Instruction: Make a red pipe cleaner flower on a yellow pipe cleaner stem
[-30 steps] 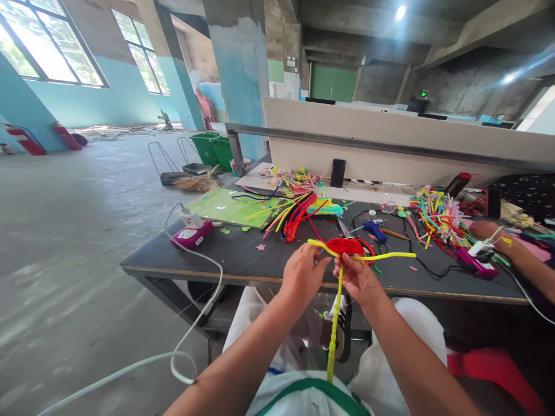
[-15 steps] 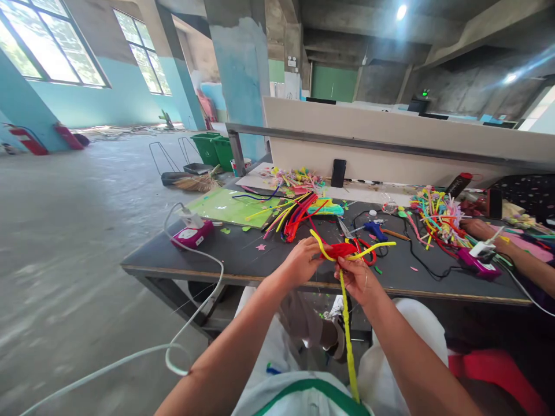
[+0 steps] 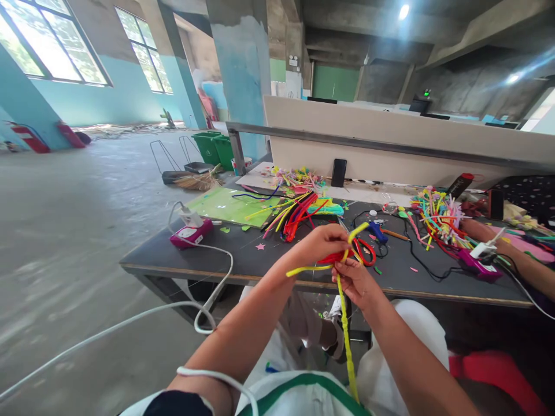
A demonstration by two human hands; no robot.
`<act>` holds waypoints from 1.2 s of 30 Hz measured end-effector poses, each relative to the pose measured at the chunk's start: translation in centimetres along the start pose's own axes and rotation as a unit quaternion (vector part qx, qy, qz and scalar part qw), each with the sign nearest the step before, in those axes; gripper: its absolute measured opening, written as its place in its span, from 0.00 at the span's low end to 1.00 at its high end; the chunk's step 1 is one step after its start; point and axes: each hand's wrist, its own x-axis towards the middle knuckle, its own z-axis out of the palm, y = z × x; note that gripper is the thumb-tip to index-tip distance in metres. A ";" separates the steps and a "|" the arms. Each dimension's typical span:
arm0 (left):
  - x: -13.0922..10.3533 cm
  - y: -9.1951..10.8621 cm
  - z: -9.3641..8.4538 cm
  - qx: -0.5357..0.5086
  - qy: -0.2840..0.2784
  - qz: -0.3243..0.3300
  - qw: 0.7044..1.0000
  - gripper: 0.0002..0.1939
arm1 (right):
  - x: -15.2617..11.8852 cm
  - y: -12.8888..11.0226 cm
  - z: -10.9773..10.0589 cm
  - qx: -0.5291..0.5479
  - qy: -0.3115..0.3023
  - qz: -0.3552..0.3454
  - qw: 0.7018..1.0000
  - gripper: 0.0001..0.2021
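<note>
- Two green bins [image 3: 206, 148] stand on the floor beyond the table's left corner; from here I can't see what they hold.
- A white bucket [image 3: 245, 164] sits just beside them, half hidden by the table frame, contents out of sight.
- Two long-handled dustpans [image 3: 174, 175] lie close by, a straw broom [image 3: 199, 180] resting against them.
- Over the front edge of the dark table [image 3: 243, 251], the person's right hand [image 3: 359, 282] has thumb and fingers closed on the top of a fuzzy yellow stem [image 3: 346, 329], which hangs down towards the lap.
- The left hand [image 3: 325, 241] has its fingertips together on a yellow strip [image 3: 358, 232] that crosses a red piece [image 3: 332, 258] at the top of that stem.
- Behind the hands lie a fanned bundle of red, yellow and black fuzzy sticks [image 3: 299, 215], a green sheet [image 3: 229, 206] and red-handled scissors [image 3: 367, 253], partly covered.
- Further right are a blue glue gun [image 3: 377, 232] and a heap of pastel sticks [image 3: 440, 216], with another person's hand [image 3: 474, 230] at its edge.
- Purple power sockets [image 3: 191, 234] sit towards either end; a black phone [image 3: 339, 173] leans upright against the pale board [image 3: 390, 133].
- Around us: blue-and-grey walls, bright windows [image 3: 65, 40], and red fire extinguishers [image 3: 30, 137] far left.
</note>
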 end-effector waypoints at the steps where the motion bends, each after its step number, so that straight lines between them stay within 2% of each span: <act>1: -0.5 -0.5 -0.5 -0.036 0.025 -0.019 0.999 0.10 | -0.1 -0.1 -0.1 0.005 0.002 0.002 1.000 0.10; 4: -1.9 -1.8 -1.8 -0.118 0.076 -0.050 0.989 0.13 | -0.1 -0.2 -0.1 0.026 -0.005 0.006 1.000 0.11; 7: -2.8 -2.2 -2.5 -0.145 0.108 -0.056 0.982 0.14 | -0.1 0.0 0.1 0.051 -0.025 0.011 0.998 0.10; 9: -3.3 -2.0 -2.7 -0.142 0.101 -0.047 0.984 0.13 | -0.1 0.1 0.1 0.070 -0.035 0.016 0.997 0.10; 14: -4.0 -1.4 -3.0 -0.111 0.032 -0.028 0.993 0.13 | -0.2 0.3 -0.1 0.115 -0.061 0.020 0.991 0.09; 18: -4.0 -1.2 -3.0 -0.104 0.022 -0.023 0.994 0.12 | -0.2 0.3 -0.2 0.120 -0.073 0.020 0.990 0.08; 20: -3.9 -1.5 -2.8 -0.112 0.042 -0.030 0.992 0.11 | -0.2 0.3 -0.2 0.120 -0.069 0.018 0.990 0.08; 24: -4.7 -2.7 -2.4 -0.164 0.147 -0.052 0.974 0.13 | 0.2 0.2 -0.5 0.141 -0.072 0.004 0.987 0.11; 25: -5.3 -2.9 -2.3 -0.171 0.152 -0.059 0.972 0.15 | 0.3 0.3 -0.6 0.149 -0.070 0.000 0.986 0.11; 29: -7.7 -2.4 -2.2 -0.174 0.057 -0.091 0.979 0.21 | 0.8 0.4 -0.9 0.168 -0.062 -0.001 0.984 0.09; 30: -8.0 -2.1 -2.1 -0.161 0.049 -0.091 0.982 0.20 | 0.8 0.5 -0.9 0.170 -0.059 0.001 0.984 0.10; 33: -7.7 -1.3 -1.5 -0.119 0.098 -0.057 0.986 0.11 | 0.9 0.7 -0.9 0.172 -0.037 0.008 0.984 0.10; 36: -6.0 -1.3 -0.8 -0.104 0.156 -0.068 0.980 0.13 | 0.9 1.1 -0.7 0.165 -0.021 0.018 0.986 0.10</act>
